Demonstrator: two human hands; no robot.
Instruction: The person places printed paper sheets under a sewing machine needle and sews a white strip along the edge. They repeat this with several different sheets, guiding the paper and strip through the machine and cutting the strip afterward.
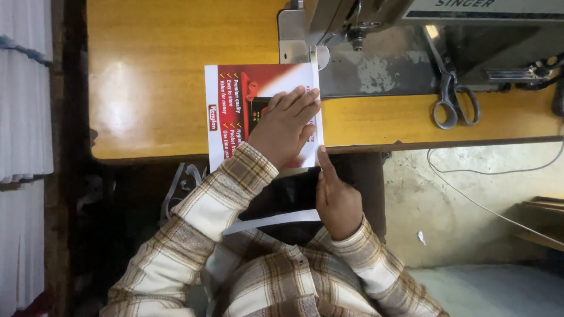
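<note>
On a glossy yellow wooden table bearing a sewing machine, a red-and-white printed card lies over the near edge, its long axis crossing that edge. The left hand presses flat and open on it; the right hand, just beside, pinches its overhanging corner. Scissors rest well apart, toward the table's right end.

My sewing workshop: a worn industrial sewing machine stands on its varnished wooden table across the top of the frame, metal scissors lying at upper right. Stacks of white material line the left edge, and a cable trails over bare concrete floor at right.
</note>
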